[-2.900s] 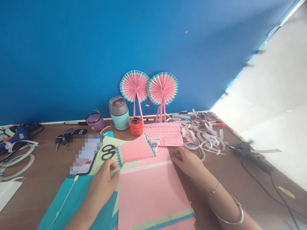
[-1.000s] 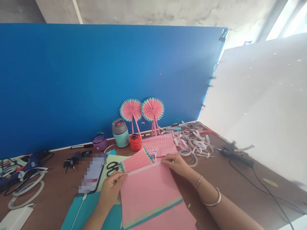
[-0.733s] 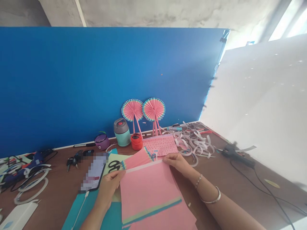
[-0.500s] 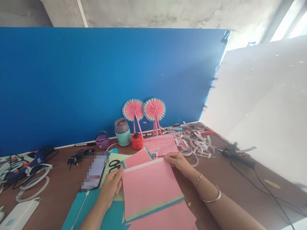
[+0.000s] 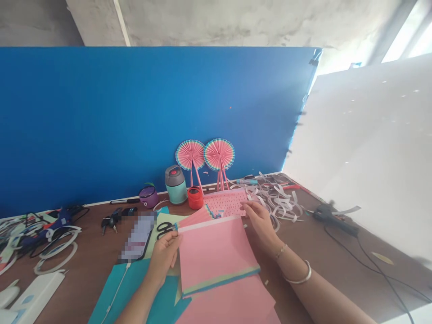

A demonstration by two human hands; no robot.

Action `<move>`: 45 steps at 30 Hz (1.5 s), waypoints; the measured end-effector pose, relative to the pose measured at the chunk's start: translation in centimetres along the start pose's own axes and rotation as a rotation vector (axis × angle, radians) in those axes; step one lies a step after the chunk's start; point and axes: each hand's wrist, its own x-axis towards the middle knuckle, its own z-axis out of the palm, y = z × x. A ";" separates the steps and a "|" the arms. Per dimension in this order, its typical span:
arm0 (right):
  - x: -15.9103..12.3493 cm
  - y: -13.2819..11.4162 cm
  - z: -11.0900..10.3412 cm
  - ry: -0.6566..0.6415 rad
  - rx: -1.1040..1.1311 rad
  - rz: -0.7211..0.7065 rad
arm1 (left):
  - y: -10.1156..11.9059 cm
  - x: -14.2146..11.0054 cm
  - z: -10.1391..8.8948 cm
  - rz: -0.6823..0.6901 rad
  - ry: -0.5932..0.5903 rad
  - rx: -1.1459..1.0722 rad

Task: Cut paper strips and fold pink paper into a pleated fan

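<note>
My left hand (image 5: 164,253) pinches the upper left corner of a pink paper sheet (image 5: 216,254). This sheet has a white strip along its top edge and green and blue bands along its bottom edge. My right hand (image 5: 261,222) is just beyond the sheet's upper right corner, its thumb and forefinger drawn together by the dotted pink paper (image 5: 226,201). Whether anything is between those fingertips, I cannot make out. Another pink sheet (image 5: 232,301) lies under the lower edge. Behind the held sheet are a pleated pink paper (image 5: 192,219) and black-handled scissors (image 5: 164,228).
Two round pleated fans (image 5: 219,154) lean on the blue panel (image 5: 135,112). Nearby stand a turquoise flask (image 5: 176,191), a red container (image 5: 195,198) and a purple cup (image 5: 148,196). A phone (image 5: 139,236), paper strips (image 5: 280,200), a black glue gun (image 5: 334,218) and teal paper (image 5: 135,288) lie around.
The camera has tilted up. Both hands took the pink sheet by its top corners and moved it away from me; my right hand has now left its corner, moving up and right.
</note>
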 end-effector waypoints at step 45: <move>1.1 -0.1 3.8 -0.408 -1.183 -0.156 | -1.4 -0.3 0.0 0.216 -0.091 0.507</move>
